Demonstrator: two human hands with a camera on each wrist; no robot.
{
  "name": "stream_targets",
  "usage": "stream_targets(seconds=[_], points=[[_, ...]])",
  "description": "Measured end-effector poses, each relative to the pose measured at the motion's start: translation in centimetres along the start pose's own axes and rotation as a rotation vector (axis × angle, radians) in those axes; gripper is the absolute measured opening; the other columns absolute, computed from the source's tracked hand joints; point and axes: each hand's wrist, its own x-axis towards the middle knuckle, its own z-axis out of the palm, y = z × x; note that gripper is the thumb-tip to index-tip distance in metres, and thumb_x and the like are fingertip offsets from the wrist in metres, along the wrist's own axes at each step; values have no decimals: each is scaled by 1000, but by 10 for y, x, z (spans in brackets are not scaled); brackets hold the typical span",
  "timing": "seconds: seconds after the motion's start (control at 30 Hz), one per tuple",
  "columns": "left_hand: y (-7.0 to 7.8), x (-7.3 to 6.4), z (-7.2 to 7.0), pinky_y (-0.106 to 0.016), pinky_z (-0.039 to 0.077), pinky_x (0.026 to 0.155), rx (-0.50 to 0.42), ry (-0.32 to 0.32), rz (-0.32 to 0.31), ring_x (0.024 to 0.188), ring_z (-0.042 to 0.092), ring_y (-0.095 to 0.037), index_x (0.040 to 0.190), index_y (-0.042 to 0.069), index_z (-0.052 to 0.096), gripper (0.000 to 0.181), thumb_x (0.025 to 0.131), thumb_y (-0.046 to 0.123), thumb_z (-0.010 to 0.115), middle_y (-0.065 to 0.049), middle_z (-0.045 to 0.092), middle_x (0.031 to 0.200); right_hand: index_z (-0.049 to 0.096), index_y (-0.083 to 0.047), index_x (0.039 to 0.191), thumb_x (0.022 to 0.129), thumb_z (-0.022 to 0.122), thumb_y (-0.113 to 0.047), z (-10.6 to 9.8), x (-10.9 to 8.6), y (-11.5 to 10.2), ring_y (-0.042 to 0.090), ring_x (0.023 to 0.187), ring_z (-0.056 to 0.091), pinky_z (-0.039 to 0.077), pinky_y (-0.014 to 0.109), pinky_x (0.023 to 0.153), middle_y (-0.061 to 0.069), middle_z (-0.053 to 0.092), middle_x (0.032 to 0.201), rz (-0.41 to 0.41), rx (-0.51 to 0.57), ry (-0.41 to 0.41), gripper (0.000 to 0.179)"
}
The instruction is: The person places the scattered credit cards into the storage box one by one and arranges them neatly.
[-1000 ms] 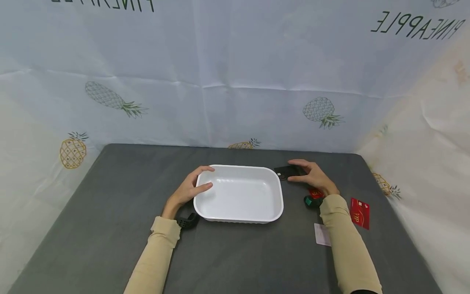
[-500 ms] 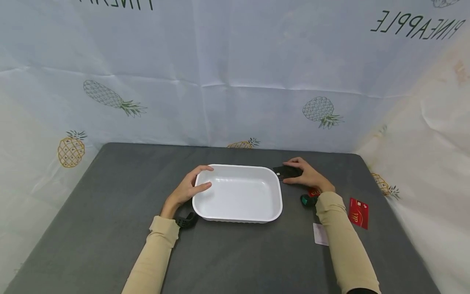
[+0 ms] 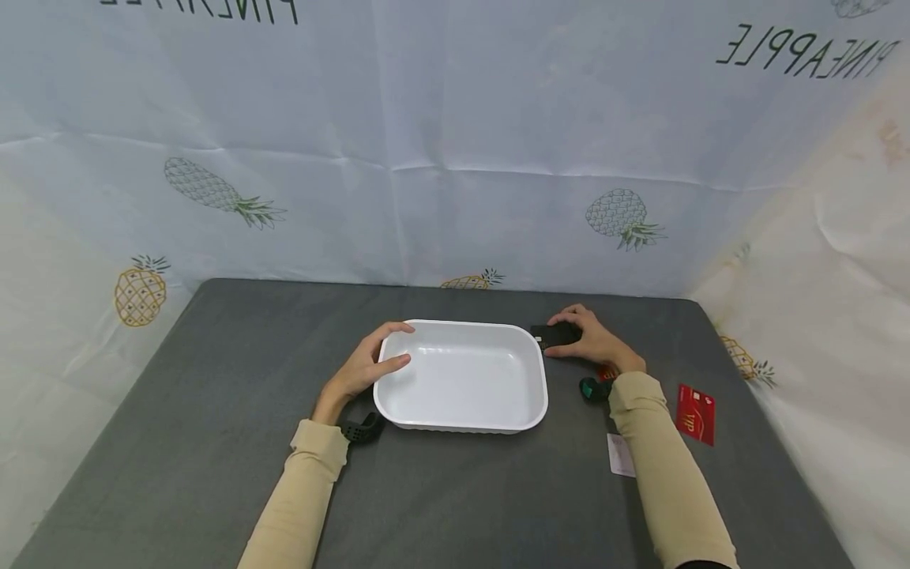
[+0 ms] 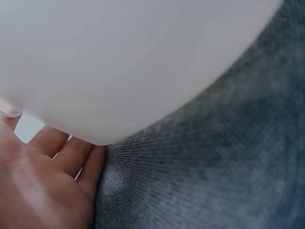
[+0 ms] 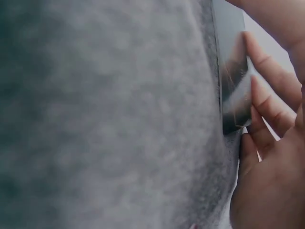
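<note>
A white rectangular tray (image 3: 465,378) rests on the grey table. My left hand (image 3: 366,365) holds its left side, thumb over the rim and the other fingers along the outside wall. In the left wrist view, those fingers (image 4: 75,155) touch the tray wall (image 4: 119,71). Just right of the tray lies a black card (image 3: 558,335), close to its upper right corner. My right hand (image 3: 596,341) spans the card, thumb at the near edge and fingers at the far edge. Seen from the right wrist, the fingertips (image 5: 254,88) meet the edge of the glossy card (image 5: 233,62) against the cloth.
A red card (image 3: 695,414) lies to the right of my right forearm. Another red card (image 3: 607,372) is partly hidden under the right wrist. A pale pink card (image 3: 620,456) is partly covered by the right sleeve. A pineapple-print curtain (image 3: 426,221) hangs behind the table.
My right hand has shifted slightly left and its thumb and fingers have drawn in on the black card's edges. The left hand and tray stay put.
</note>
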Motion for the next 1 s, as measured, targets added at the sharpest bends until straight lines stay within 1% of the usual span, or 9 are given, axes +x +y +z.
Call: stream_targets(seconds=[0.2, 0.33, 0.47, 0.67, 0.77, 0.87, 1.0], points=[[0, -1, -1, -33, 59, 78, -6, 2, 12, 99, 65, -19, 141, -4, 48, 49, 97, 12, 65, -34, 49, 137, 62, -6, 132, 82, 86, -20, 2, -3, -9, 44, 129, 47, 37, 65, 110, 25, 52, 138, -63, -23, 55, 57], [-1, 0, 0, -33, 59, 77, -11, -2, 16, 99, 65, -20, 140, -4, 48, 49, 97, 11, 64, -34, 50, 137, 62, -4, 133, 83, 86, -17, 2, -5, -11, 43, 129, 49, 37, 64, 111, 25, 54, 137, -75, -37, 66, 57], [-2, 0, 0, -33, 59, 77, -14, -7, 22, 99, 65, -18, 140, -4, 48, 48, 97, 10, 64, -34, 48, 139, 63, -4, 135, 84, 84, -20, 2, -7, -13, 43, 126, 51, 39, 65, 109, 25, 55, 135, -83, -62, 53, 57], [-4, 0, -1, -34, 60, 75, -28, -17, 28, 98, 66, -20, 140, -4, 47, 48, 97, 10, 63, -35, 47, 140, 60, -2, 140, 84, 85, -26, 1, -7, -16, 44, 124, 51, 41, 65, 106, 27, 51, 135, -55, -90, 6, 67], [-4, 1, -1, -34, 60, 75, -21, -10, 27, 98, 66, -20, 140, -4, 48, 48, 98, 11, 63, -35, 48, 139, 61, -2, 140, 84, 85, -28, 0, -8, -18, 43, 120, 54, 45, 62, 102, 26, 53, 132, -54, -130, 4, 66], [-4, 1, 0, -33, 60, 75, -13, -3, 24, 97, 66, -21, 140, -3, 48, 47, 98, 11, 63, -35, 48, 138, 64, -1, 136, 84, 85, -30, -4, -10, -21, 42, 116, 56, 47, 61, 98, 25, 57, 128, -51, -172, 32, 63], [-4, 1, 1, -33, 59, 75, 3, 5, 32, 98, 65, -22, 139, -3, 49, 46, 98, 9, 63, -34, 48, 139, 66, -2, 135, 84, 85, -34, -11, -15, -26, 40, 119, 56, 47, 60, 100, 22, 58, 130, 6, -172, 109, 63]])
